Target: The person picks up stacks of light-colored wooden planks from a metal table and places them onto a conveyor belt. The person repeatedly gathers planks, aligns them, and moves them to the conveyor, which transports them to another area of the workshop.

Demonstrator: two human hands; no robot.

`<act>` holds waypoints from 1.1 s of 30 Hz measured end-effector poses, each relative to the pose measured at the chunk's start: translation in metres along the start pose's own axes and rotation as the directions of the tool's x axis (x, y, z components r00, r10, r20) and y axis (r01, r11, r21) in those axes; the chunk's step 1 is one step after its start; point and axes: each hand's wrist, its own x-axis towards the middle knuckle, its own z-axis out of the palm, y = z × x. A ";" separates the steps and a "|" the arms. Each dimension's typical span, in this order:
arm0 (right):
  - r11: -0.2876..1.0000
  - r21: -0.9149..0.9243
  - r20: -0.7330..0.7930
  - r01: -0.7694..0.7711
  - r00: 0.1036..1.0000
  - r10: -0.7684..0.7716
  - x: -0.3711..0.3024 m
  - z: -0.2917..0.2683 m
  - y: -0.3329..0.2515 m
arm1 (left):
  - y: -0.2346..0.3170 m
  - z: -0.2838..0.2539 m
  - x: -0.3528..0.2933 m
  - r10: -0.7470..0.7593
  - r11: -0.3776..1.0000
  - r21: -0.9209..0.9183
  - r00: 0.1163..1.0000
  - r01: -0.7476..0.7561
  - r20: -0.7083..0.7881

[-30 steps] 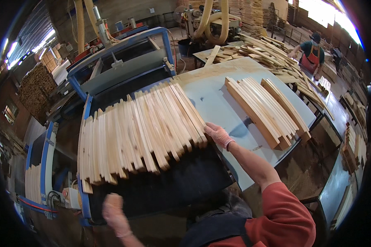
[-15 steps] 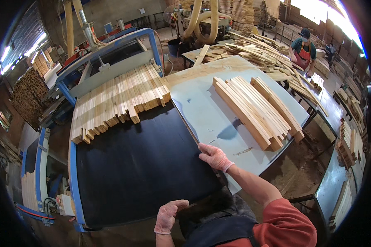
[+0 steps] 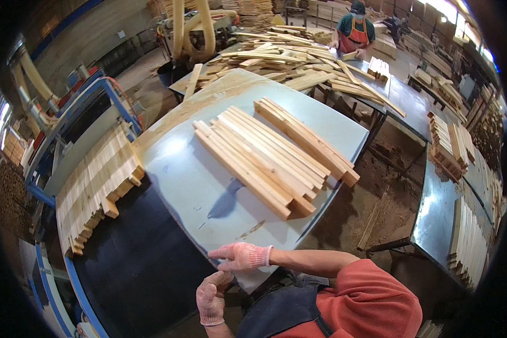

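Observation:
My right hand (image 3: 241, 257), in a pinkish-white knit glove, is held flat with its fingers stretched out, over the near corner of a pale blue-white tabletop (image 3: 181, 172). Just below it my left hand (image 3: 210, 297), gloved alike, has loosely bent fingers with nothing visible in them. The two hands nearly meet. Several light wooden strips (image 3: 265, 160) lie side by side on the tabletop, and a narrower bundle of strips (image 3: 307, 141) lies just right of them. To the left, a row of wooden strips (image 3: 98, 186) rests on a black conveyor belt (image 3: 135, 253).
A blue machine frame (image 3: 104, 93) stands over the belt's far end. Beyond the tabletop, loose slats (image 3: 298, 62) are heaped. A person in a red apron (image 3: 355, 36) works at the back. At right, metal tables (image 3: 434, 208) carry more strips.
My view has swung to the right. My right hand has left the belt's edge and come close to my left hand. The strips on the belt and tabletop keep their arrangement.

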 end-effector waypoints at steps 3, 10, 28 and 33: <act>0.990 0.031 -0.071 0.139 0.988 -0.137 -0.066 -0.060 -0.006 | -0.008 0.042 0.030 0.067 0.997 0.031 0.997 -0.065 -0.037; 0.987 -0.145 -0.722 0.074 0.674 -0.156 -0.193 -0.219 0.013 | -0.052 0.087 0.116 0.105 0.989 -0.106 0.994 -0.106 -0.017; 0.958 0.213 -0.900 -0.193 0.343 0.269 -0.250 -0.313 0.107 | -0.071 0.171 0.179 0.095 0.757 0.653 0.989 0.004 -0.116; 0.698 -0.174 -0.800 -0.694 0.513 0.310 -0.202 -0.340 0.076 | -0.073 0.171 0.179 0.161 0.673 0.738 0.984 -0.050 -0.080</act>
